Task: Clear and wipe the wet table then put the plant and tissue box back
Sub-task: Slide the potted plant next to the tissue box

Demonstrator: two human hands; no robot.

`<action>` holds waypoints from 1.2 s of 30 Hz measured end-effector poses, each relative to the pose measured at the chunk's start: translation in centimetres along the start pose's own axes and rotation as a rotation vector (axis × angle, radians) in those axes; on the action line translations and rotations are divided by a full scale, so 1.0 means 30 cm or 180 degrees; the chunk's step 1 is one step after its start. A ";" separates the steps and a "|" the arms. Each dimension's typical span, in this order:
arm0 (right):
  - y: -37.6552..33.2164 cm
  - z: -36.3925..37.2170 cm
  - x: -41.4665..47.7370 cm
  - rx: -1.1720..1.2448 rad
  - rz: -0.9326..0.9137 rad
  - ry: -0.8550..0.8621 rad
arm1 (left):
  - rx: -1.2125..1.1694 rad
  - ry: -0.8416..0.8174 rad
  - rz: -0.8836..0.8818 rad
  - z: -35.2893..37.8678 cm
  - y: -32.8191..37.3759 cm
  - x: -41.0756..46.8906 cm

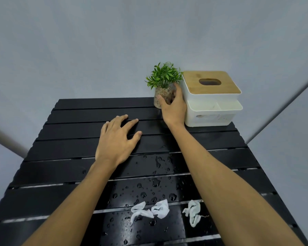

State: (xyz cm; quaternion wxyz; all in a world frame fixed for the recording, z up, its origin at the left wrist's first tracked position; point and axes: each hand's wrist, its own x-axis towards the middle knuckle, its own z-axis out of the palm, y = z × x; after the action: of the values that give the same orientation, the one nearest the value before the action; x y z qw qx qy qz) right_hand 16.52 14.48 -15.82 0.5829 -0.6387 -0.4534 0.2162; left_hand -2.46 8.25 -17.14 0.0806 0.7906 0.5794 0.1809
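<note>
A small green plant (163, 77) in a pebble-filled glass pot stands at the far edge of the black slatted table (75, 132). My right hand (174, 107) wraps around the pot from the right side. Right beside it sits a white tissue box (212, 105) with a wooden lid. My left hand (117, 139) rests flat on the table with its fingers spread, holding nothing. Water drops (149, 190) cover the near middle of the table. Crumpled wet white tissues (149, 210) lie near the front edge, another tissue wad (193, 212) to their right.
Grey walls close in behind the table and on both sides. The tissue box has an open front compartment. The left half of the table is bare dark slats.
</note>
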 end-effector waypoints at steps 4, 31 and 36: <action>0.005 0.003 -0.011 0.0113 0.0042 0.0060 | 0.0018 -0.0005 0.0002 -0.001 0.001 0.001; -0.064 -0.087 -0.165 -0.0403 0.0309 -0.0246 | 0.0121 -0.0030 -0.0018 -0.002 0.006 -0.002; -0.144 -0.220 -0.307 -0.0540 0.0226 -0.0416 | -0.0261 -0.0136 -0.0046 -0.054 0.029 -0.018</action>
State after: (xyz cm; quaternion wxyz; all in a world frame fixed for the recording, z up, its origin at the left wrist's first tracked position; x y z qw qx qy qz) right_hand 15.85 2.81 -12.60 0.4879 -0.6859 -0.4841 0.2388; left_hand -2.43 7.33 -15.45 0.1266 0.7861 0.5754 0.1869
